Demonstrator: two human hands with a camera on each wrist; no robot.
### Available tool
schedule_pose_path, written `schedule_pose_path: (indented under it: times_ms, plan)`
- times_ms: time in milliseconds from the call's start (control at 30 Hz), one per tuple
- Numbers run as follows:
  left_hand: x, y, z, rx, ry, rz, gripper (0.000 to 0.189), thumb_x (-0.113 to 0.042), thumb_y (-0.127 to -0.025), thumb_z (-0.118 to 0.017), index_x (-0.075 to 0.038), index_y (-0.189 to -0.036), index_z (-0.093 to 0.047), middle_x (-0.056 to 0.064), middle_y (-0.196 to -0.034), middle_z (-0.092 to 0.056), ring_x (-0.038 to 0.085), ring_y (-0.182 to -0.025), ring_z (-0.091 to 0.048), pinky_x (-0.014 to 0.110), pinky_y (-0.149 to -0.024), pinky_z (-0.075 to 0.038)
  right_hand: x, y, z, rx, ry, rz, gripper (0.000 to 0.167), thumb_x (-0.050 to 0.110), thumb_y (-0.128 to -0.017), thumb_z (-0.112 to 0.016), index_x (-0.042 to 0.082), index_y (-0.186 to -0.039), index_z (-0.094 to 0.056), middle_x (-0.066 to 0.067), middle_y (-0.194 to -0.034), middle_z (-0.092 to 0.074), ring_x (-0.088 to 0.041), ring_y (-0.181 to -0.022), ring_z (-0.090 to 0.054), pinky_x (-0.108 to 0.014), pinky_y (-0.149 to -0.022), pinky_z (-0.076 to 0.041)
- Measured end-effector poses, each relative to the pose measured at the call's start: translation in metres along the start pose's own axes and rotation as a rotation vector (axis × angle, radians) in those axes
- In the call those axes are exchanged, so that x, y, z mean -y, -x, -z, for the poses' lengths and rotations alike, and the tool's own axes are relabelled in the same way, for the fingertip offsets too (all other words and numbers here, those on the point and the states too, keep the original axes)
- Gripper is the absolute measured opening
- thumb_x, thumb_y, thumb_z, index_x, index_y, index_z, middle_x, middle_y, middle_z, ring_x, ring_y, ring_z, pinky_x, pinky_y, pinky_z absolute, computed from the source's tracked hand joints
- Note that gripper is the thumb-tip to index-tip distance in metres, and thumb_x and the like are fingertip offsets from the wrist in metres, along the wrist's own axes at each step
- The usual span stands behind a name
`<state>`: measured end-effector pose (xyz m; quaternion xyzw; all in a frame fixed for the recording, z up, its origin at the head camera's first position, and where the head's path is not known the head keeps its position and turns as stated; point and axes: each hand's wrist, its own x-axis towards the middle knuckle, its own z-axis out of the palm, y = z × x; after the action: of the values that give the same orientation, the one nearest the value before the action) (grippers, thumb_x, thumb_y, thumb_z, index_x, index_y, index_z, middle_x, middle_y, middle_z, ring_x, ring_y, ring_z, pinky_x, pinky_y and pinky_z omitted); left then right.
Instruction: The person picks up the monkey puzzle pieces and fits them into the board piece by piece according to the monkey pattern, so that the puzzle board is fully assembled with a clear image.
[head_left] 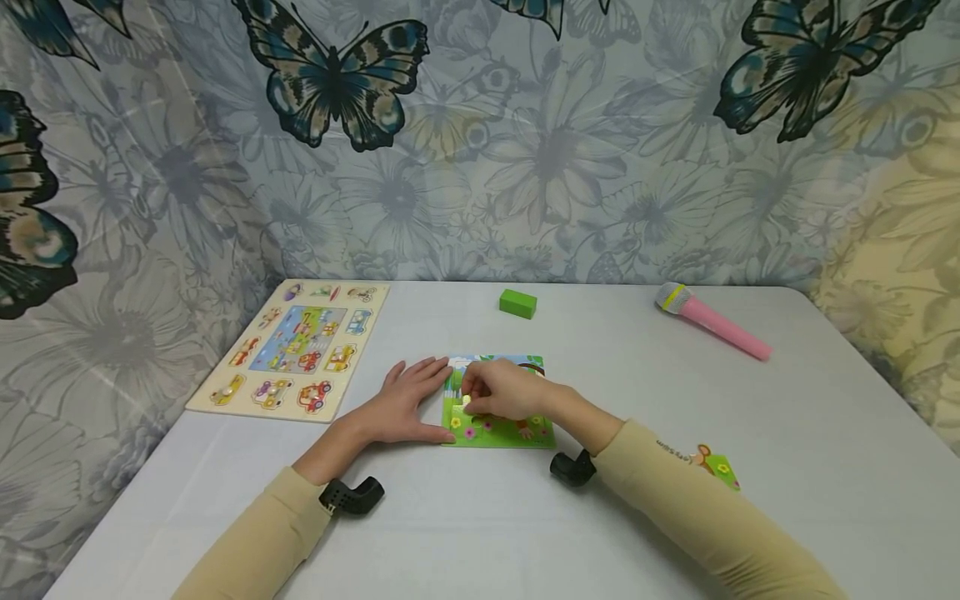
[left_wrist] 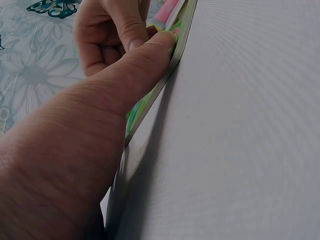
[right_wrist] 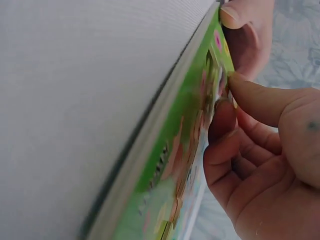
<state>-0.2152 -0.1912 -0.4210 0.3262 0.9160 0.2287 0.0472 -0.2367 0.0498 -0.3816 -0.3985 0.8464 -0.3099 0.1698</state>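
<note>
A small picture puzzle board (head_left: 495,437), green with flowers, lies on the table in front of the person. The left hand (head_left: 408,404) spreads along its left side with straight fingers; its thumb (left_wrist: 145,55) presses on the near edge. Over the board's middle, the right hand (head_left: 506,390) pinches a small puzzle piece (head_left: 467,400) between thumb and curled fingers, right at the board's surface. That hand covers much of the picture. From the right wrist view, the thumb (right_wrist: 257,100) and forefinger meet at the piece, which is largely hidden.
A larger wooden vehicle puzzle board (head_left: 225,402) lies at the left. Behind the small board sits a green block (head_left: 517,304), and a pink toy microphone (head_left: 720,327) lies at the back right. A loose puzzle piece (head_left: 722,468) shows beside the right sleeve, partly hidden by it.
</note>
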Motion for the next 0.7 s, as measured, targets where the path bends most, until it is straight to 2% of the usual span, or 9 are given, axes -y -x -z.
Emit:
schedule_pose_path:
  times_ms: [367, 567, 700]
  plan:
    - [0.0001, 0.0000, -0.0001, 0.001, -0.001, -0.005, 0.101, -0.055, -0.082, -0.078, -0.001, -0.156, -0.035, 0.013, -0.164, -0.026, 0.033, -0.152, -0.016, 0.064, -0.115, -0.001, 0.0013, 0.0002, -0.0031, 0.016, 0.095, 0.021, 0.024, 0.015, -0.093, -0.076, 0.004, -0.110, -0.065, 0.005, -0.089, -0.059, -0.008, -0.080, -0.055, -0.027, -0.077, -0.048]
    - [-0.0001, 0.0003, 0.0009, 0.003, -0.005, -0.004, 0.101, -0.056, -0.083, -0.077, -0.001, -0.156, -0.035, 0.013, -0.164, -0.026, 0.033, -0.152, -0.016, 0.065, -0.115, -0.002, 0.0066, 0.0021, -0.0024, 0.044, 0.091, 0.065, 0.019, 0.014, -0.092, -0.077, 0.006, -0.104, -0.066, 0.007, -0.084, -0.061, -0.007, -0.074, -0.057, -0.027, -0.071, -0.050]
    - [0.0010, 0.0000, 0.0006, -0.001, -0.009, -0.003, 0.102, -0.056, -0.082, -0.077, 0.000, -0.156, -0.035, 0.014, -0.164, -0.026, 0.034, -0.151, -0.017, 0.066, -0.114, -0.003, 0.0081, 0.0012, -0.0050, 0.061, 0.135, 0.093, 0.016, 0.016, -0.091, -0.078, 0.008, -0.100, -0.068, 0.008, -0.083, -0.059, -0.006, -0.075, -0.054, -0.025, -0.070, -0.048]
